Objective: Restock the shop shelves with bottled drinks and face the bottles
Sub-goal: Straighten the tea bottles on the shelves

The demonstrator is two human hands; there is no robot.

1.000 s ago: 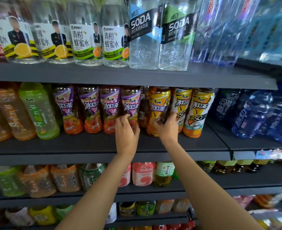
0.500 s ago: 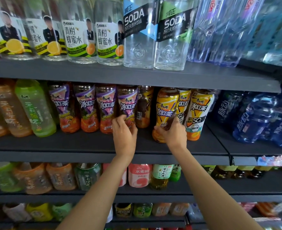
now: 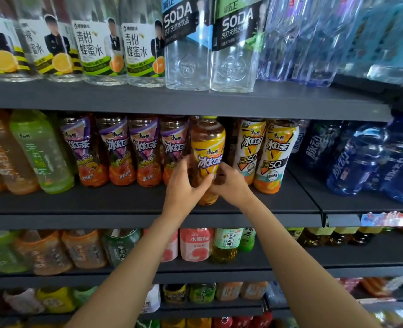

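Slid the yellow tea bottle (image 3: 207,159) left beside the purple ones (image 3: 146,150), both hands (image 3: 186,183) (image 3: 231,183) now clamped round it, label front, basically faced.

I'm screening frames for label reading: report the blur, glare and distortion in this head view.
Head view: centre sharp, the yellow-label iced tea bottle held by the left hand and right hand reads clearly; left-edge bottles smeared; wide-angle lens bows the shelves; soft glare on the soda bottles.
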